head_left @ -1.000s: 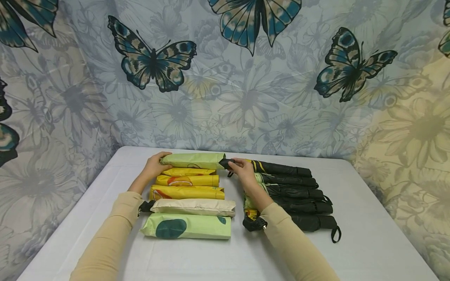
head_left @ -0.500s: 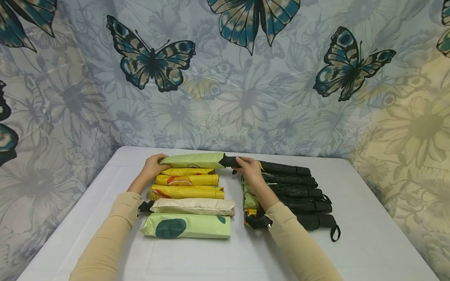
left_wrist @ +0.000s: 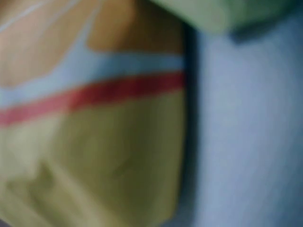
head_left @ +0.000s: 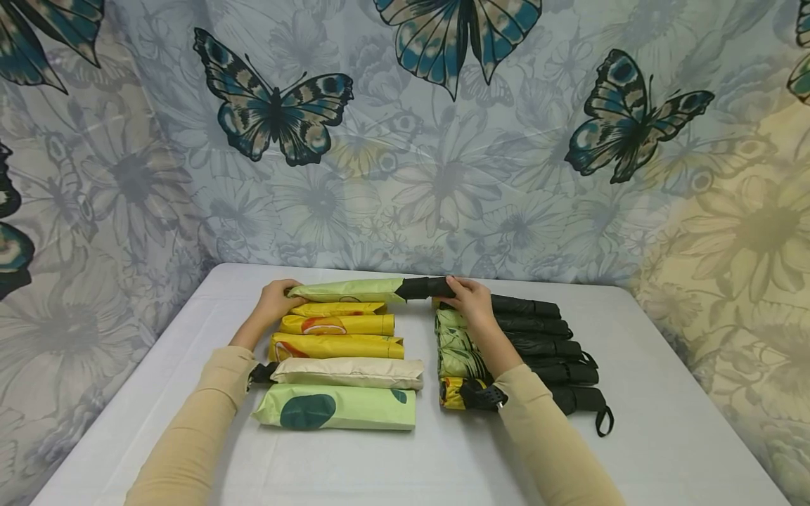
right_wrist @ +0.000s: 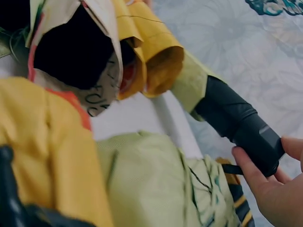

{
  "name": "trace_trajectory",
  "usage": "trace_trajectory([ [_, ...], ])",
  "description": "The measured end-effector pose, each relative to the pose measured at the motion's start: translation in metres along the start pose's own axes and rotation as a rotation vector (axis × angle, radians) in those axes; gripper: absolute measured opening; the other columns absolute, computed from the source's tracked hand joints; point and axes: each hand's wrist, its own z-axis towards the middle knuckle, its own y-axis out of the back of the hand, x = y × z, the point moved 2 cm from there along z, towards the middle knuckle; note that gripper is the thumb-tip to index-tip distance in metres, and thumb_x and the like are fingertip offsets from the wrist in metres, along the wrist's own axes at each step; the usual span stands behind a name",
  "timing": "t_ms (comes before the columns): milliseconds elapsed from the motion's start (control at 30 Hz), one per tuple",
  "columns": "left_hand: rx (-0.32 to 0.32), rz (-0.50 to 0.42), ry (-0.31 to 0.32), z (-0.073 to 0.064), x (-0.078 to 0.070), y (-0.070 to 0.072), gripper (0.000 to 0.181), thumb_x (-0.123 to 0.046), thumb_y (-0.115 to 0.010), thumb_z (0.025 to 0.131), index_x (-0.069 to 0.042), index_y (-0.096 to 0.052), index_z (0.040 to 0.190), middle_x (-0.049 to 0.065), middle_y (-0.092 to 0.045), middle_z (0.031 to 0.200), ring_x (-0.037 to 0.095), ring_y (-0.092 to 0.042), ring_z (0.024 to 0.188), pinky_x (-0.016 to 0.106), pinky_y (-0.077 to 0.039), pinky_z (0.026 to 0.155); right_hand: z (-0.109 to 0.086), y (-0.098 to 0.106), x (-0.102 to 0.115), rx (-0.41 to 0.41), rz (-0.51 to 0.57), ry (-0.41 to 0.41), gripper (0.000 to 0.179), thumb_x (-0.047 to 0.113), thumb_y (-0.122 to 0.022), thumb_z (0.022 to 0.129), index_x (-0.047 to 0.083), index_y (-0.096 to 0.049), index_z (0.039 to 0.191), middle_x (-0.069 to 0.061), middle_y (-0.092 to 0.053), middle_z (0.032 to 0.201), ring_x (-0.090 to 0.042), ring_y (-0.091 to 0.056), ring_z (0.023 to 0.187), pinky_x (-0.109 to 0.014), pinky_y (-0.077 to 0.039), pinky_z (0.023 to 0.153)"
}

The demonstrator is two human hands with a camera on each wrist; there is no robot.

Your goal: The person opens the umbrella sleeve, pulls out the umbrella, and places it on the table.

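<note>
At the back of the table my left hand (head_left: 275,301) grips the left end of a light green umbrella sleeve (head_left: 344,289). From the sleeve's right end sticks a black folded umbrella (head_left: 422,287). My right hand (head_left: 471,301) pinches its handle end; in the right wrist view the thumb and fingers (right_wrist: 251,168) hold that end beside a short strap. How much of the umbrella is inside the sleeve is hidden. The left wrist view is blurred, filled by a yellow sleeve (left_wrist: 118,142) with a red band; the left hand does not show there.
In front of the green sleeve lie several yellow sleeves (head_left: 338,346), a cream sleeve (head_left: 348,372) and a green leaf-print sleeve (head_left: 354,407). Several folded umbrellas (head_left: 557,372) lie in a row under and beside my right forearm. A butterfly-print cloth (head_left: 443,176) hangs behind the white table (head_left: 342,467).
My right hand has moved to the right with the umbrella's end, and a longer black stretch now shows outside the green sleeve. My left hand has stayed at the sleeve's left end.
</note>
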Motion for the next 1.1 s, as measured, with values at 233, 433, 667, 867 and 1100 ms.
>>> trace_trajectory([
  [233,0.000,-0.001,0.007,-0.001,-0.002,0.001,0.029,-0.011,-0.067,0.091,0.006,-0.065,0.115,0.028,-0.065,0.115,0.041,-0.061,0.104,0.050,-0.053,0.086,0.004,0.019,0.002,-0.021,-0.002,0.029,0.058,0.030,-0.052,0.101,-0.001,-0.037,0.147,-0.017,-0.034,0.155,-0.036,-0.054,0.128,-0.035,-0.048,0.107],
  [433,0.005,0.003,0.013,0.000,-0.001,0.000,0.030,-0.012,-0.067,0.092,0.006,-0.065,0.115,0.028,-0.065,0.116,0.041,-0.061,0.103,0.049,-0.054,0.085,0.006,0.033,0.003,-0.052,-0.006,0.027,0.058,0.033,-0.053,0.101,0.003,-0.038,0.148,-0.015,-0.036,0.155,-0.011,-0.070,0.095,-0.037,-0.044,0.110],
  [667,0.011,0.005,0.017,0.000,-0.001,-0.001,0.029,-0.013,-0.066,0.092,0.005,-0.066,0.115,0.027,-0.065,0.116,0.039,-0.062,0.101,0.046,-0.054,0.082,0.005,0.043,0.006,-0.080,0.050,0.044,0.055,0.030,-0.054,0.101,0.002,-0.041,0.146,-0.015,-0.039,0.152,0.000,-0.066,0.083,-0.034,-0.049,0.105],
  [867,0.002,0.014,0.006,0.000,-0.002,-0.001,0.028,-0.012,-0.067,0.092,0.006,-0.066,0.114,0.027,-0.066,0.114,0.040,-0.063,0.100,0.047,-0.054,0.082,0.004,0.051,0.007,-0.097,0.072,0.039,0.058,0.031,-0.054,0.100,0.002,-0.039,0.148,-0.012,-0.033,0.157,-0.001,-0.066,0.088,-0.030,-0.050,0.104],
  [1100,0.002,0.024,0.007,0.001,-0.001,-0.001,0.029,-0.012,-0.066,0.093,0.006,-0.065,0.115,0.028,-0.065,0.114,0.040,-0.063,0.100,0.048,-0.054,0.084,0.003,0.065,0.011,-0.136,0.140,0.062,0.057,0.029,-0.054,0.100,0.000,-0.039,0.147,-0.014,-0.040,0.150,-0.003,-0.067,0.088,-0.034,-0.049,0.105],
])
